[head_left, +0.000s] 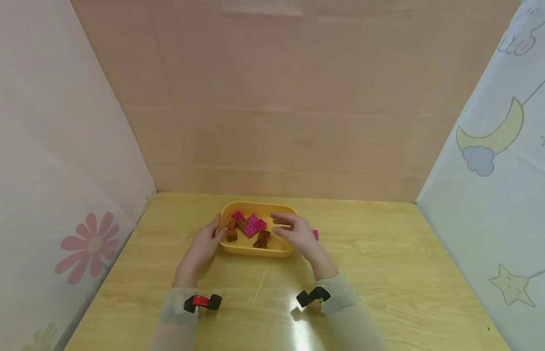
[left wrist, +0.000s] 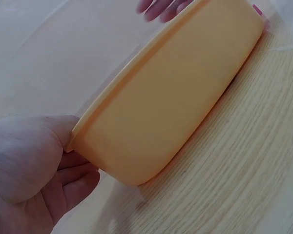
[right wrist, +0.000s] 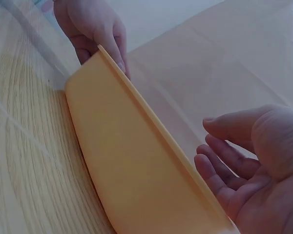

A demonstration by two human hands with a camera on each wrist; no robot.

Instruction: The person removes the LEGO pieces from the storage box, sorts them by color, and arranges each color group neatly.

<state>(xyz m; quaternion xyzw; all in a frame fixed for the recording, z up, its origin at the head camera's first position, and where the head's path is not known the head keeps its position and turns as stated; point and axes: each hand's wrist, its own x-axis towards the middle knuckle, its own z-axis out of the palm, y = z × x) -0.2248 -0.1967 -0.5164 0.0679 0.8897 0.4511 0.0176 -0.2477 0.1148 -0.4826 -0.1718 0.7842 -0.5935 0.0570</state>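
Note:
A yellow plastic tray (head_left: pixel 250 251) with raised walls stands on the wooden table and holds several pink bricks (head_left: pixel 250 230) and brown bricks (head_left: pixel 232 235). My left hand (head_left: pixel 205 243) grips its left end; in the left wrist view the thumb lies over the rim (left wrist: pixel 100 105) and the fingers are outside, below it. Over the tray's right end hovers my right hand (head_left: pixel 300 237), its fingers loosely bent and apart, with nothing visible between them in the right wrist view. Another pink brick (head_left: pixel 315 234) shows outside the tray, partly hidden behind the right hand.
The wooden table (head_left: pixel 386 273) runs back to a plain beige cloth wall (head_left: pixel 294 122). Patterned cloth walls stand on the left (head_left: pixel 57 146) and right (head_left: pixel 496 209). Each wrist wears a black camera mount (head_left: pixel 313 296).

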